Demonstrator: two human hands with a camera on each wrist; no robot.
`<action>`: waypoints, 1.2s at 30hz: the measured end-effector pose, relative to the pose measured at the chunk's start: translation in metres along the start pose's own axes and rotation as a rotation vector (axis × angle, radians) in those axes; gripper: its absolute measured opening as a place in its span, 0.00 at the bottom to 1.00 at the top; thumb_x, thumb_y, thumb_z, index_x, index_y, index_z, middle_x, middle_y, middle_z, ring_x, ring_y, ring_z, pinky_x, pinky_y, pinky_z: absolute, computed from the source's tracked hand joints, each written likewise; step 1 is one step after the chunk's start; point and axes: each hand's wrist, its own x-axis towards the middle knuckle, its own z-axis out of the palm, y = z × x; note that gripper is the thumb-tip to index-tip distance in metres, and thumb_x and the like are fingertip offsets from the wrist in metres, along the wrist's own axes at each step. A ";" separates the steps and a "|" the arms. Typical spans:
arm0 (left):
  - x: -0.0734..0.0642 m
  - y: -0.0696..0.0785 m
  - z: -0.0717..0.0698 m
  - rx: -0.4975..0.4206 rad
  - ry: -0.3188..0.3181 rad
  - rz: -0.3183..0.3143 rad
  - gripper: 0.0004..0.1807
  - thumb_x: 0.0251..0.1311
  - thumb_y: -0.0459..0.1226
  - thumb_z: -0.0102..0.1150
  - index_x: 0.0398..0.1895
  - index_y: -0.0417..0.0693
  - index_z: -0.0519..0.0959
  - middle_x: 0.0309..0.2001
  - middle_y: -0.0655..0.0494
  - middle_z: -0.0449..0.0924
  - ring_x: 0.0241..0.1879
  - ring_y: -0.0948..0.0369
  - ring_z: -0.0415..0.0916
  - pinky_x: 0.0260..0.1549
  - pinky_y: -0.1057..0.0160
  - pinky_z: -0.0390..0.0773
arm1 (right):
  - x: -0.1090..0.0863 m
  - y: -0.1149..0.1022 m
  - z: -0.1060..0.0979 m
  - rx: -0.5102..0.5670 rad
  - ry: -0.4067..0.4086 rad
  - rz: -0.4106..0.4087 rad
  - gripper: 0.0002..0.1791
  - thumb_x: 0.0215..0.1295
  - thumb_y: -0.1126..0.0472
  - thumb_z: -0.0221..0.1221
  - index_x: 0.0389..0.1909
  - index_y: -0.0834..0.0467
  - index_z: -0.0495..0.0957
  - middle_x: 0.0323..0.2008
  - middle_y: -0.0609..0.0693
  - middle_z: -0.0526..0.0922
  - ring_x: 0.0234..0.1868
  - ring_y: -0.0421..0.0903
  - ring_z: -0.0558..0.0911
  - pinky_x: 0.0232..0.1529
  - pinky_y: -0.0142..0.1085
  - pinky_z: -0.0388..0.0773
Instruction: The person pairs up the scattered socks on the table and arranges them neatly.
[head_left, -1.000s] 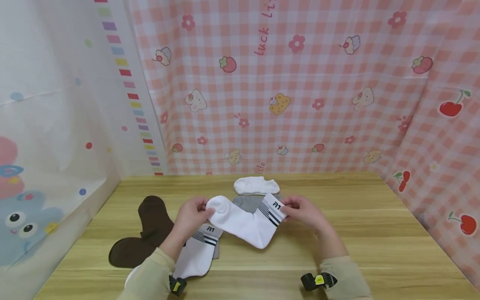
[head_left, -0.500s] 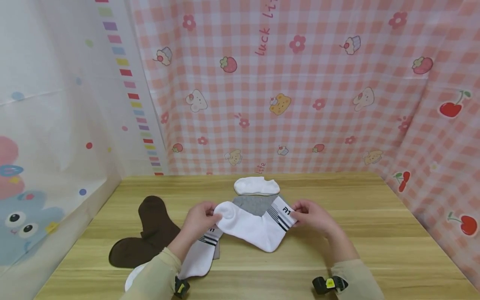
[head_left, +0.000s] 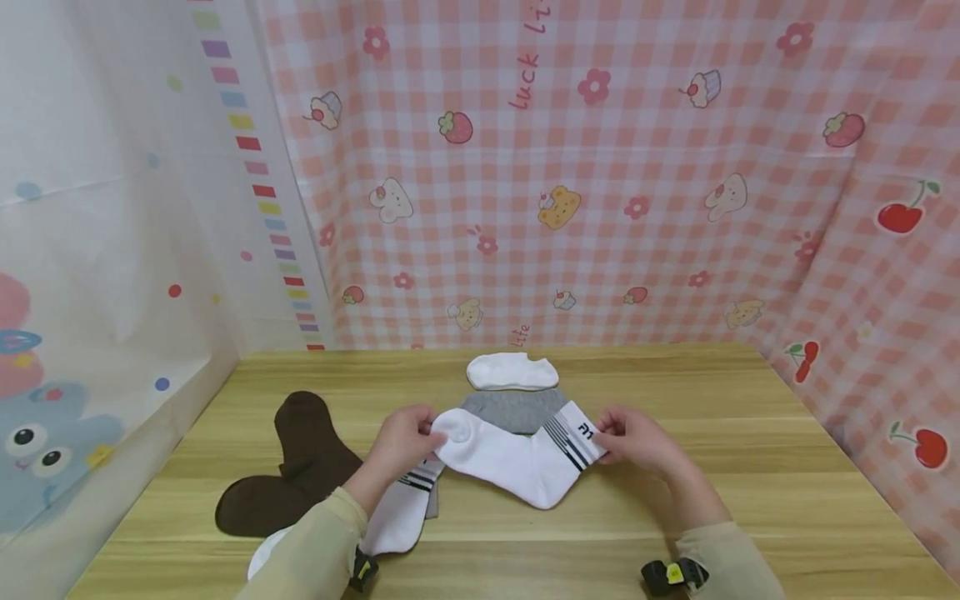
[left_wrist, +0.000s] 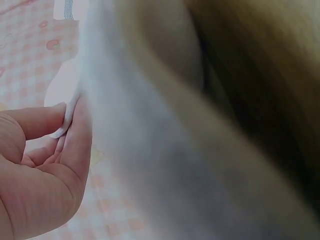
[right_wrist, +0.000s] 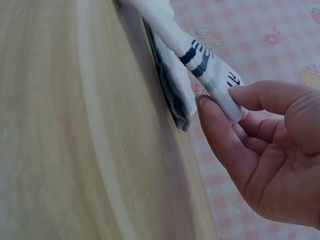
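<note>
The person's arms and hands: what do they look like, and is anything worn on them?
The left hand and right hand are bare, without gloves. Pale beige, creased sleeves end short of the wrists. Near each cuff sits a small black device with a yellow label. No cables show.

Head view forward, down; wrist views close (right tilted); all share held sock.

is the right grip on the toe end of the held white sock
No, the right grip pinches the white sock at its striped cuff.
</note>
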 end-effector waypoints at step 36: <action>0.002 0.002 0.009 0.313 -0.081 0.002 0.06 0.49 0.23 0.64 0.29 0.37 0.77 0.22 0.54 0.75 0.18 0.62 0.78 0.19 0.67 0.78 | -0.012 0.006 0.006 -0.174 0.001 0.149 0.04 0.61 0.73 0.57 0.31 0.69 0.72 0.25 0.53 0.76 0.23 0.44 0.80 0.27 0.37 0.83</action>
